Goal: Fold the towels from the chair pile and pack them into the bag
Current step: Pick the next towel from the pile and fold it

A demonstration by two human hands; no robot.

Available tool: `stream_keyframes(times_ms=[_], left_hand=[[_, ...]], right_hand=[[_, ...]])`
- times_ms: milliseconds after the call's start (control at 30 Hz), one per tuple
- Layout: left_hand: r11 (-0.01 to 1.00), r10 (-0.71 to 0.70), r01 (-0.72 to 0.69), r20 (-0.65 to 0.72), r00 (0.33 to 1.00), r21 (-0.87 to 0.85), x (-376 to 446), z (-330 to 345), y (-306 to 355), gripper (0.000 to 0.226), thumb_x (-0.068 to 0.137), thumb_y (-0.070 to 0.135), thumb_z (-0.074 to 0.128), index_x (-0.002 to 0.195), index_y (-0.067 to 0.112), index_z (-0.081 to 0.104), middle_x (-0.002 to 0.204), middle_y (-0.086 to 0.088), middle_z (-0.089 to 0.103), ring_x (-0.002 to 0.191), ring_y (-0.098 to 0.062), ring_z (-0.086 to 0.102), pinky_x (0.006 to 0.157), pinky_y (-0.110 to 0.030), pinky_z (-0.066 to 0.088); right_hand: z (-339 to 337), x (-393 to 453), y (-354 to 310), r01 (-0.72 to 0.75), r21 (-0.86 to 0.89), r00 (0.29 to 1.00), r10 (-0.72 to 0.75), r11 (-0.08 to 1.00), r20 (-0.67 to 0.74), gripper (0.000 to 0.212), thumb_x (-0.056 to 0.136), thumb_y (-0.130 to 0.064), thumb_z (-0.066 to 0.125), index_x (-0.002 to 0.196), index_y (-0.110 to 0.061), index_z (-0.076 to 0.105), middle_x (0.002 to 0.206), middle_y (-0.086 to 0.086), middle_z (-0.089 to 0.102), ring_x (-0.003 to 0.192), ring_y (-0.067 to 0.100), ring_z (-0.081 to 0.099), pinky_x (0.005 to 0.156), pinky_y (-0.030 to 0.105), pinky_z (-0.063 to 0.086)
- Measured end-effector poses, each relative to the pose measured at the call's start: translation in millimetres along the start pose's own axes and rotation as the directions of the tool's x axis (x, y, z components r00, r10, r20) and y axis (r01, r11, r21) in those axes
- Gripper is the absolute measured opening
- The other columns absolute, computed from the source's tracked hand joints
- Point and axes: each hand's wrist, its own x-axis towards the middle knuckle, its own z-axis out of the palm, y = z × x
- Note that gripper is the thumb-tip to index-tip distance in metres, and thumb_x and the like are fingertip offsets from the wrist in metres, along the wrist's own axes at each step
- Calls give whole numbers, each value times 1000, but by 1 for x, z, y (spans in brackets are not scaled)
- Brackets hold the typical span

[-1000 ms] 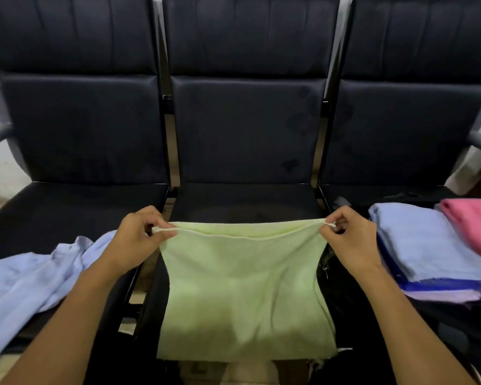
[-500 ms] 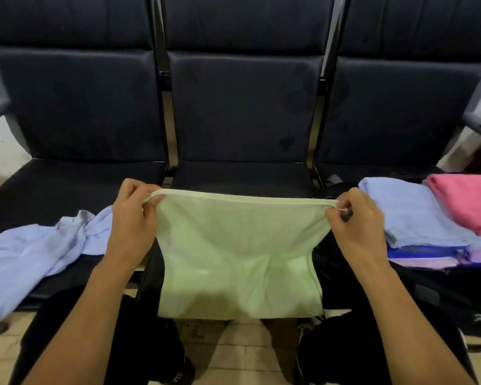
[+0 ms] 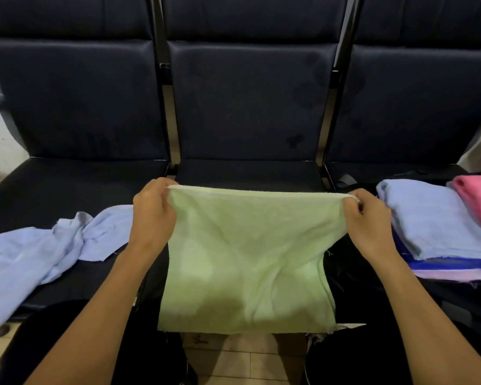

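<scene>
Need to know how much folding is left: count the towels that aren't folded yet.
2. The green towel hangs between the left hand and right hand; the light blue towel lies crumpled on the left seat. More may be out of view.

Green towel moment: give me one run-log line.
step: folding | left hand: pinches top corner of green towel | right hand: pinches other top corner | towel: hanging, stretched | folded stack: right seat

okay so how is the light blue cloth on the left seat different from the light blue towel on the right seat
The left light blue cloth lies crumpled and spread loosely; the right light blue towel is folded flat. The left cloth lies alone on its seat, while the right towel tops a stack of folded towels, beside a pink towel. Both are pale blue, and neither hand touches them.
</scene>
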Motion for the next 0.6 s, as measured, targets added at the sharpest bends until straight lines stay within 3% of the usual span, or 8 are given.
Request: stream_keyframes(times_ms=[67,133,200,300,400,500,600], left_hand=[[995,-95,96,36,995,-24,-4,-1,0,26,93,-5,42,95,11,63,76,4,59,69,-7,55,60,-19,41],[955,-266,279,121,956,-103,-7,-6,-4,23,95,1,44,96,10,64,77,0,63,73,-15,59,59,-23,43],[842,-442,488,225,868,-230,-12,-14,-8,22,96,4,46,99,12,66,81,-7,66,80,-25,62,64,-29,48],[653,-565,664,349,748,-365,-25,-28,-8,19,97,2,48,108,4,62,82,-7,61,74,-22,58,69,-31,49],[616,-553,649,342,760,-447,-35,-38,-4,17,98,1,47,102,2,63,80,-11,61,76,-27,59,60,-27,51],[711,-501,554,241,831,-434,-41,-40,5,19,97,6,50,92,15,66,79,-10,63,79,-26,61,65,-29,49],[696,-309,483,386,869,-531,-48,-34,22,15,97,7,53,98,15,65,83,-20,58,76,-22,59,64,-31,52]], right_hand=[[0,-2,-5,-119,99,993,116,988,35,32,93,-10,44,62,-16,39,55,-3,33,53,12,27,51,27,23],[-1,-5,-8,-327,227,942,298,917,154,35,89,-10,45,59,-19,32,55,-3,28,54,14,24,53,29,19],[-4,-11,-10,-544,309,830,447,780,333,33,85,-10,47,59,-21,31,54,-3,27,49,13,25,52,30,20],[-10,-22,-11,-714,466,695,449,523,562,29,80,-11,49,59,-23,33,56,-5,30,46,9,28,47,28,25],[-11,-33,-15,-748,572,663,398,337,634,25,84,-9,47,62,-20,44,55,-5,41,47,9,41,47,25,37],[-2,-43,-23,-702,622,711,382,348,590,11,89,-13,52,88,-11,62,74,5,61,66,15,59,65,31,46],[9,-57,-33,-635,664,772,359,395,525,14,94,-12,57,91,-6,69,78,8,68,67,15,65,66,30,49]])
